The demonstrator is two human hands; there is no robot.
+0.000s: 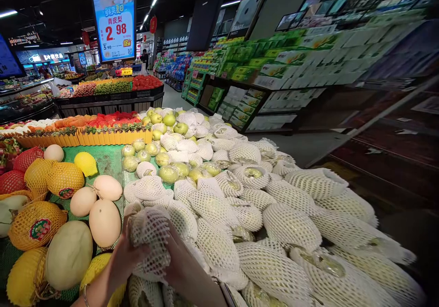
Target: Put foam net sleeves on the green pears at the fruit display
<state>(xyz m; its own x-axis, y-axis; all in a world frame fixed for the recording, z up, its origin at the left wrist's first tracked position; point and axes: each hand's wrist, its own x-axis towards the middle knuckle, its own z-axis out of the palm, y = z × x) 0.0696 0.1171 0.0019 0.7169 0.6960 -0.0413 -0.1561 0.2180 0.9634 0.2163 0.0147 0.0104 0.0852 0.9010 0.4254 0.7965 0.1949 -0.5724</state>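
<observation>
Both my hands are wrapped around a pear in a white foam net (150,240), low in the centre-left of the view. My left hand (127,247) grips its left side, with a thin bracelet at the wrist. On the opposite side, my right hand (178,254) closes round it, its fingers partly hidden. The held pear is just above a heap of similar pears in white foam nets (219,243), many also wrapped in clear film. Bare green pears (168,119) lie at the far end of the heap.
Left of the heap lie pale round melons (104,222), a greenish-white melon (68,254) and melons in yellow nets (65,179). Behind runs a yellow divider (113,137). A price screen (114,28) hangs above; boxed goods (284,65) fill shelves at right.
</observation>
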